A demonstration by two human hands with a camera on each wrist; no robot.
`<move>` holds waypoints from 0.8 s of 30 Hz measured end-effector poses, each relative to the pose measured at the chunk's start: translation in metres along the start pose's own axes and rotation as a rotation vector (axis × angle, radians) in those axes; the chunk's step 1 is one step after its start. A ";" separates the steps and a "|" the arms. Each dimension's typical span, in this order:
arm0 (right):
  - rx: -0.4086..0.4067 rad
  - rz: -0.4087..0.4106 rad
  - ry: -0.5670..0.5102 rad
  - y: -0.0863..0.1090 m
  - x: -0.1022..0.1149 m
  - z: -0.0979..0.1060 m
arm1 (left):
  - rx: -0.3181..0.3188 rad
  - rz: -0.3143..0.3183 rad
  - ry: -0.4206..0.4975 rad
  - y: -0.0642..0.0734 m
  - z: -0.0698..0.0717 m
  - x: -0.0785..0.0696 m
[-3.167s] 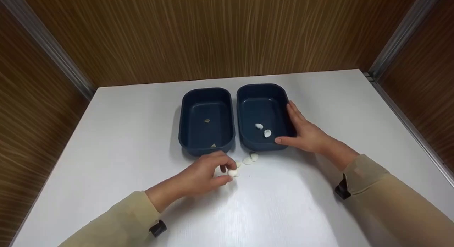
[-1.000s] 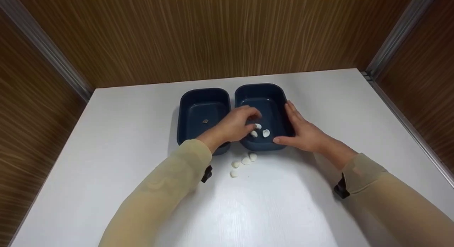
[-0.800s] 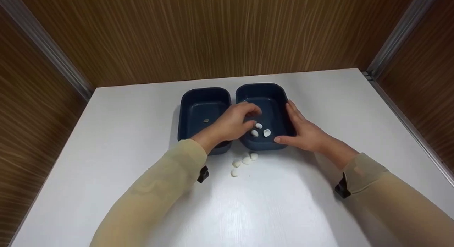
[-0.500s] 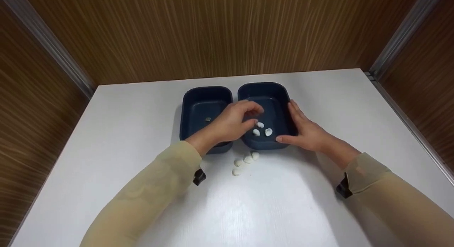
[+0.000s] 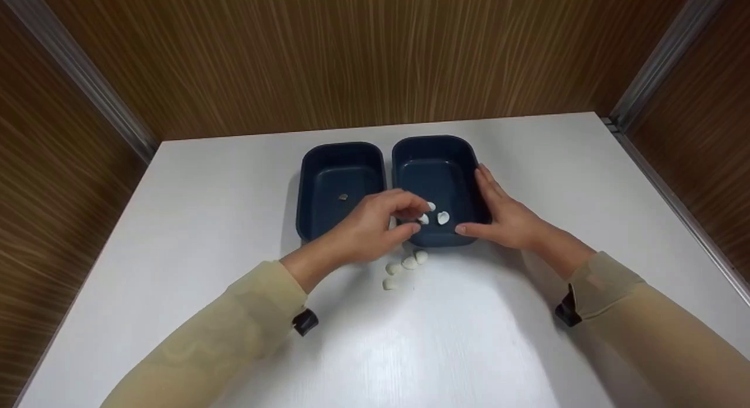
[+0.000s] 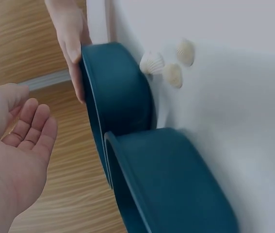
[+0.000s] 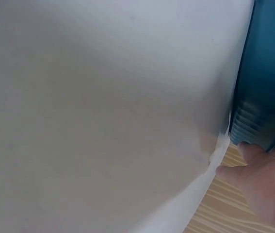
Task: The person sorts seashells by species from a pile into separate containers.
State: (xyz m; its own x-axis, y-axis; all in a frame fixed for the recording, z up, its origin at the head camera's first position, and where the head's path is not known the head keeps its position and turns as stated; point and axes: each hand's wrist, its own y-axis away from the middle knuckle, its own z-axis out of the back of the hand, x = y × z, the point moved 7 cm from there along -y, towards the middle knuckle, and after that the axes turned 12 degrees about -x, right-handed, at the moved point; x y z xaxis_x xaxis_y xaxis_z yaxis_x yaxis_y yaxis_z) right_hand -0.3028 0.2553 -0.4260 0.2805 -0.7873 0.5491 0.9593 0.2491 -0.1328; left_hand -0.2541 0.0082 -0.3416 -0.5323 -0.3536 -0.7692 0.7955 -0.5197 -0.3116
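Observation:
My left hand hangs over the front left corner of the right blue box, fingers loosely bent and nothing between them. The left wrist view shows its bare palm and fingers. Inside this box lie three white seashells, one cupped side up, another partly behind my fingertips. My right hand rests along the box's right side, fingers straight on the outer wall and thumb at the front corner rim. Several pale seashells lie on the table before the boxes; the left wrist view shows a ribbed one.
A matching left blue box stands close beside the right one, with a small brownish shell on its floor. My left forearm and hand cover its front right part. Both boxes stand on a white table before a wood-grain panel.
My left hand has gone from pinching a shell on the table to over the right box, where a third white shell now lies, then drawn back nearer. My right hand stays put.

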 end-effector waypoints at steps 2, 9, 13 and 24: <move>-0.001 0.000 0.004 0.001 0.001 0.000 | 0.011 -0.008 0.006 0.008 -0.001 0.000; -0.001 -0.012 0.008 0.001 0.001 0.001 | 0.052 0.006 0.009 0.036 -0.008 0.009; 0.001 -0.010 0.005 0.001 0.001 0.001 | 0.080 0.020 0.006 0.052 -0.013 0.019; 0.003 -0.011 0.003 0.001 -0.001 0.002 | 0.071 0.092 -0.013 0.081 -0.014 0.056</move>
State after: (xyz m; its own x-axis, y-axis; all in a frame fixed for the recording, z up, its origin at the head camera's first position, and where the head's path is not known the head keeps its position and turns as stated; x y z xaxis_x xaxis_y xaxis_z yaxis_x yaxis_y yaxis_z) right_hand -0.3024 0.2567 -0.4251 0.2705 -0.7915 0.5481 0.9621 0.2426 -0.1244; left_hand -0.2153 -0.0426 -0.4182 -0.4620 -0.4117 -0.7855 0.8189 -0.5382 -0.1995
